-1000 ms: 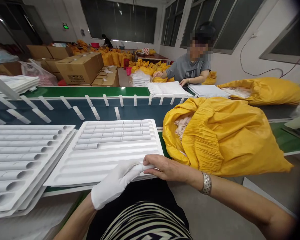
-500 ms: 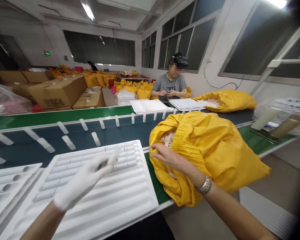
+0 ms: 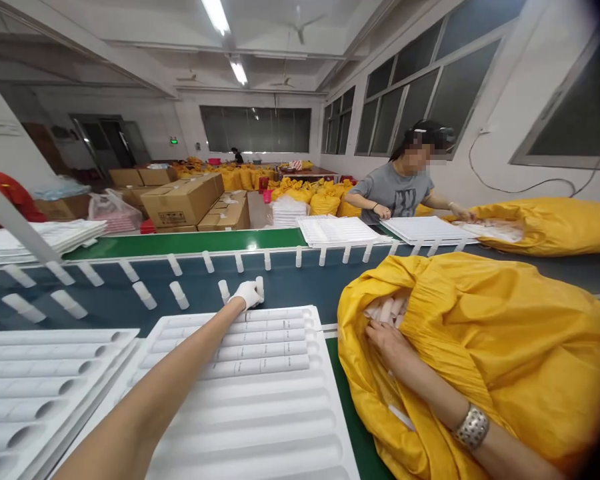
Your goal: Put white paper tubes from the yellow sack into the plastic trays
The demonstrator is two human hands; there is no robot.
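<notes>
My left hand [image 3: 249, 294], in a white glove, is closed on a small white tube [image 3: 259, 287] above the blue belt [image 3: 290, 279]. Below it lies a white grooved tray [image 3: 260, 407] whose upper grooves hold several printed white tubes [image 3: 265, 350]. My bare right hand [image 3: 387, 339] reaches into the mouth of a yellow sack [image 3: 470, 333]. Its fingers touch pale tubes [image 3: 391, 310] inside; whether it grips one is hidden.
More small white tubes stand in rows along the belt. Another filled tray [image 3: 35, 380] is at the left. Across the belt a person in a grey shirt [image 3: 400, 193] reaches toward another yellow sack [image 3: 570, 223]. Cardboard boxes [image 3: 183, 200] stand behind.
My left hand has moved from over the tray up to the belt and closed on a tube. My right hand has gone into the sack's mouth. The person opposite has stretched an arm toward the far sack.
</notes>
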